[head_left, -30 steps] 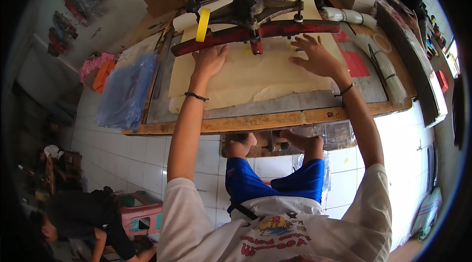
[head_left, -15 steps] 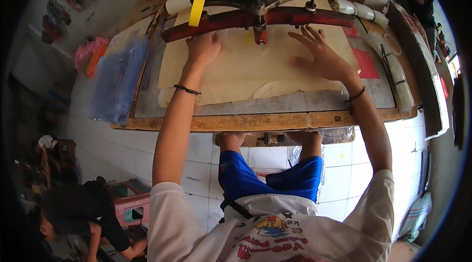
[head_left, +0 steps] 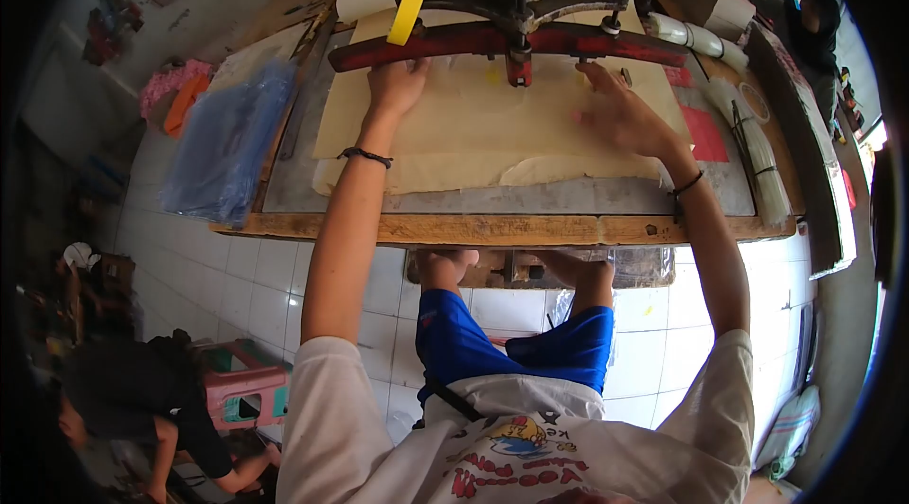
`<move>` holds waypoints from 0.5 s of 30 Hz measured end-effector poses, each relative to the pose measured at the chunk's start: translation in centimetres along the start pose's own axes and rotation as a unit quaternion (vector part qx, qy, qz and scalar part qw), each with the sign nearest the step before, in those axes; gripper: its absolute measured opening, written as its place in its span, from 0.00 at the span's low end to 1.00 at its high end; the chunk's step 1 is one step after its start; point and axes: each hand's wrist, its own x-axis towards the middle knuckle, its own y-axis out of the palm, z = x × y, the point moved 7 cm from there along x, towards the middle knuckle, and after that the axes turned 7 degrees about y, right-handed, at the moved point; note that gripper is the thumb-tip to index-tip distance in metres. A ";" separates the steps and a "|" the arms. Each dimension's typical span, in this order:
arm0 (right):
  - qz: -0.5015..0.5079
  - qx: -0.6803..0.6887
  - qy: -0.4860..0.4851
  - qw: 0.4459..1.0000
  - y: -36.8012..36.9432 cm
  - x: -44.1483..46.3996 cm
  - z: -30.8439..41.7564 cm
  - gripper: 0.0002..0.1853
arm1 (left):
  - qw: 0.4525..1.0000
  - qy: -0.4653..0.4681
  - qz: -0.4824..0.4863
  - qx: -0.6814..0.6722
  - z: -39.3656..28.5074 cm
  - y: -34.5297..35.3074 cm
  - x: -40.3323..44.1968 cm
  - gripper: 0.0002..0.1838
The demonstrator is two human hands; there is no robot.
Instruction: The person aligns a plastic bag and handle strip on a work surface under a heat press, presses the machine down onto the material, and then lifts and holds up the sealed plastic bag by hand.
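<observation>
A creased tan sheet [head_left: 473, 159] lies on the grey metal plate of a wood-edged table in front of me. Across its far part runs the red bar [head_left: 379, 53] of a black iron press [head_left: 519, 4]. My left hand [head_left: 396, 90] is at the bar's left half, on the tan sheet, its fingers curled and their tips partly hidden by the bar. What they hold, if anything, I cannot make out. Over the sheet's right side is my right hand [head_left: 627, 116], fingers apart and slightly blurred, the fingertips near the bar. A roll of yellow tape [head_left: 407, 9] hangs on the press's left side.
Clear bluish plastic sheets [head_left: 227, 144] hang over the table's left edge. Bundles of translucent strips [head_left: 757, 159] and a red piece [head_left: 705, 133] lie on the right. A person in black [head_left: 142, 400] bends beside a pink stool [head_left: 241, 386] at lower left.
My view has shifted slightly. My left hand's fingers reach a little further toward the red bar. The right hand stays over the sheet, its fingers drawn slightly closer together.
</observation>
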 end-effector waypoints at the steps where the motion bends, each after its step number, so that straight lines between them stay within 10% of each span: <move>1: -0.001 -0.004 -0.002 1.000 0.0 -0.1 0.3 0.39 | 0.999 0.009 -0.034 -0.004 -0.2 -0.4 0.0 0.16; 15: -0.008 -0.005 -0.037 0.999 1.0 -0.2 0.4 0.39 | 0.981 -0.104 0.123 0.105 -0.3 0.4 -0.7 0.37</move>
